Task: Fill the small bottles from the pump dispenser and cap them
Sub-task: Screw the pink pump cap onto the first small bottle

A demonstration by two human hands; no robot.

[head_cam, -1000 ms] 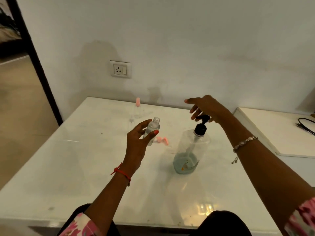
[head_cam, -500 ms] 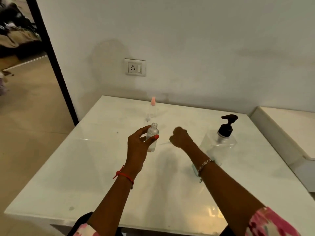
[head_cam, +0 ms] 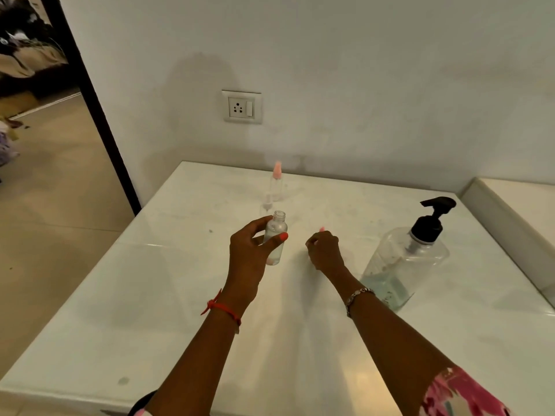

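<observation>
My left hand [head_cam: 249, 253] grips a small clear bottle [head_cam: 275, 235] upright above the white table [head_cam: 135, 310]; the bottle's neck is uncapped. Just to its right, my right hand [head_cam: 324, 250] is curled low over the table, and the tip of a pink cap [head_cam: 322, 229] shows at its fingers. The pump dispenser [head_cam: 405, 259], a clear bottle with a black pump head and a little bluish liquid at the bottom, stands to the right of my right hand, untouched.
Another small bottle with a pink cap [head_cam: 277, 181] stands near the table's far edge, by the wall. A wall socket [head_cam: 241, 107] is above it. A white ledge [head_cam: 510, 223] adjoins the table on the right; a doorway opens at left.
My right hand left the pump head, swung left and closed down on the table where the pink caps lay. My left hand kept holding the small bottle. My view shifted left.
</observation>
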